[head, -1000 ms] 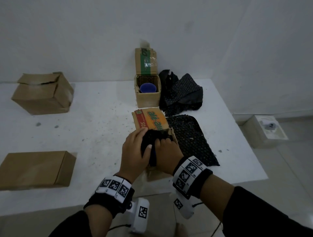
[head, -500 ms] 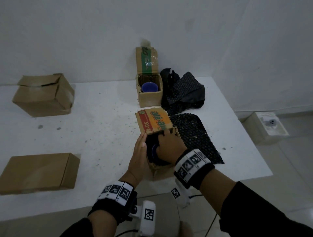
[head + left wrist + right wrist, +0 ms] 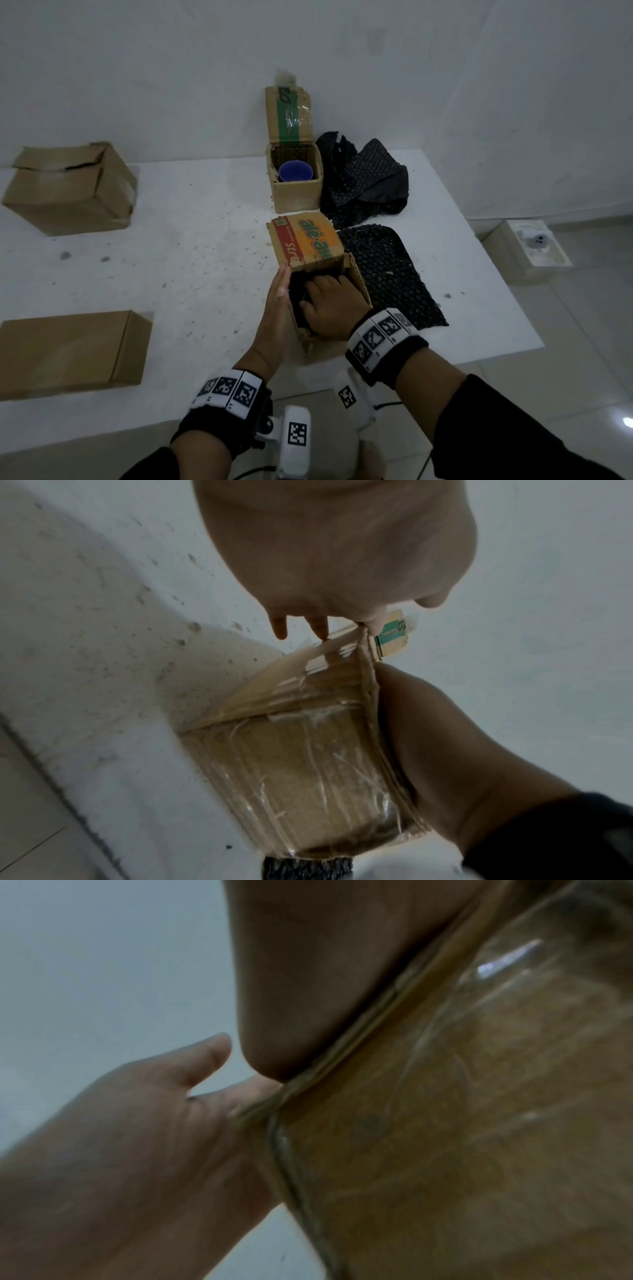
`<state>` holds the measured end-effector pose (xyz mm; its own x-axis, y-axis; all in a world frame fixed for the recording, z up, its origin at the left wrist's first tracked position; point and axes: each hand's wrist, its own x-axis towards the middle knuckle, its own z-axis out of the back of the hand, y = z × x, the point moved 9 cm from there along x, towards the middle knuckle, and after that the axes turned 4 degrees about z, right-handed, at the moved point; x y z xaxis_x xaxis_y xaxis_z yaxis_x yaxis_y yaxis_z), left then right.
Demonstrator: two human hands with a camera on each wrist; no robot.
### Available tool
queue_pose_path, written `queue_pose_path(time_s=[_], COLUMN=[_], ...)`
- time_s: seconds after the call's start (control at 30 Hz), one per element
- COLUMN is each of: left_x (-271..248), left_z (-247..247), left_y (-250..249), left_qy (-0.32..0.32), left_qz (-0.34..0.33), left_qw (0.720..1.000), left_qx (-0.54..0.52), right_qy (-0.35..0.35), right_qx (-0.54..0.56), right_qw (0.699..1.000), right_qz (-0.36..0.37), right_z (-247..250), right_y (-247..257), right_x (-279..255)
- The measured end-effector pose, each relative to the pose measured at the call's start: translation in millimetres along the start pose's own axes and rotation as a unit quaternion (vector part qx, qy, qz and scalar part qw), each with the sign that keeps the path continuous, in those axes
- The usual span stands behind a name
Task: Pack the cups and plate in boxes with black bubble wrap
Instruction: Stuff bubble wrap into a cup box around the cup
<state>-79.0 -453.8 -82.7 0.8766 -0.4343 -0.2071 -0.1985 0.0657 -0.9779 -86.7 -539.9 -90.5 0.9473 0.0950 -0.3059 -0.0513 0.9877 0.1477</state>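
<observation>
Since half a second ago the right hand (image 3: 330, 308) has gone deeper into the near box (image 3: 356, 284), and the left hand (image 3: 275, 315) has slid along its outer left wall. The left fingers are straight and together, flat against the cardboard, holding nothing. The right hand lies inside the opening on a black bubble wrap bundle (image 3: 298, 291); its fingers bend down over the bundle, but I cannot tell if they grip it. The lid of this box stands open and shows the printed words "alé-alé" in green on orange. The box sits close to the front edge of the white table (image 3: 171, 240), and a flat bubble wrap sheet (image 3: 387, 274) lies just beside it on the right. Behind, a second open box (image 3: 296, 195) holds a blue cup (image 3: 294, 171), with crumpled bubble wrap (image 3: 366, 178) beside it. Two plain cardboard boxes (image 3: 68, 353) stand well apart at the left, with open table surface between them and the hands.
</observation>
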Motion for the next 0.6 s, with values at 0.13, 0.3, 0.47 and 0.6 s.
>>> queue_pose_path(time_s=[0.13, 0.3, 0.47, 0.6], left_x=[-1.9, -2.3, -2.1, 0.8], left_z=[1.8, 2.5, -0.3, 1.6], left_y=[-1.5, -0.7, 3.1, 4.0], left_qy=[0.006, 0.020, 0.022, 0.025], left_qz=[0.011, 0.018, 0.030, 0.017], left_qw=[1.000, 1.000, 0.999, 0.999], left_qx=[0.005, 0.000, -0.015, -0.010], right_qy=[0.026, -0.060, 0.018, 0.043], right_qx=[0.045, 0.053, 0.023, -0.091], right_qw=[0.999, 0.996, 0.994, 0.990], right_qz=[-0.011, 0.040, 0.110, 0.098], right_z=[3.4, 15.5, -2.9, -0.1], right_y=[-6.0, 3.4, 27.2, 27.3], right_x=[20.3, 10.3, -6.1, 8.2])
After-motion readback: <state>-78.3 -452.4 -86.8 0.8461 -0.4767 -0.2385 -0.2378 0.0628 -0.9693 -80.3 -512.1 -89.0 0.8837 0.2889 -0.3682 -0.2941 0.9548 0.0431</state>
